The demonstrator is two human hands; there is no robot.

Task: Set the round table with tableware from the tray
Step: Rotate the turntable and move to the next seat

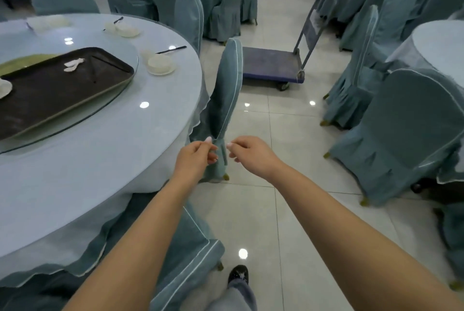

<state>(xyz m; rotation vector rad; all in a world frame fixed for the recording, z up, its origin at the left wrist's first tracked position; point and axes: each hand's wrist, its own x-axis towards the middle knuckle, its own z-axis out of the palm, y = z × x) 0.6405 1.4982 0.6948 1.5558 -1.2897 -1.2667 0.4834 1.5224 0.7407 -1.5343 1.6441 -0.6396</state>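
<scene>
The picture's left edge cuts off the counter (pixel 105 134), the dark tray (pixel 62 94) and a white dish (pixel 3 88) on it, the far place settings (pixel 47 23) are too blurry to tell apart, and the left hand (pixel 194 158) hides the chair's (pixel 226 89) lower edge.

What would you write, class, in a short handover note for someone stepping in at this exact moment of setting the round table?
Hands: left hand and right hand are out over the floor by a chair, fingers loosely curled, holding no tableware.
Things: the dark tray sits on the turntable of the round table; white spoons and a white dish remain on it.
Done: place settings with chopsticks lie along the far rim.
Left: the near rim shows no settings; lay out what the tray holds.
</scene>
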